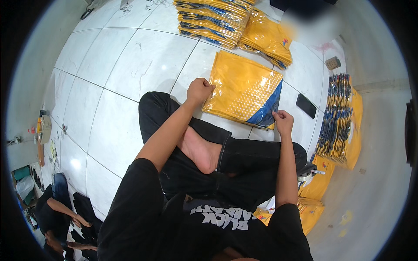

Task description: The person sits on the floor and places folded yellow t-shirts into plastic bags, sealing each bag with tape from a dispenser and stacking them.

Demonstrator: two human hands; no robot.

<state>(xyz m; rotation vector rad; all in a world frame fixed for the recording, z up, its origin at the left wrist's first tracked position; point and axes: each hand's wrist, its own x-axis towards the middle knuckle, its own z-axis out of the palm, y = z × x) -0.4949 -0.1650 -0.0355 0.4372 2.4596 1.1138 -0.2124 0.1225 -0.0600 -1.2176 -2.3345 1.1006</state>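
In front of my crossed legs, a folded yellow garment in a clear plastic bag (pixel 245 88) lies flat on the tiled floor. It has white dots and a blue corner, and its edge looks layered, so others may lie under it. My left hand (pixel 198 92) pinches the left edge of the plastic between thumb and fingers. At the near right corner, by the blue part, my right hand (pixel 283 122) grips the bag's edge. The underside of the garment is hidden.
Beyond stand a tall stack of bagged yellow garments (pixel 212 23) and a lower pile (pixel 266 39). A smartphone (pixel 306 106) lies to the right, before another stack (pixel 339 120) along the wall. A tape roll (pixel 304 177) sits by my right knee. Another person (pixel 55 208) is at lower left.
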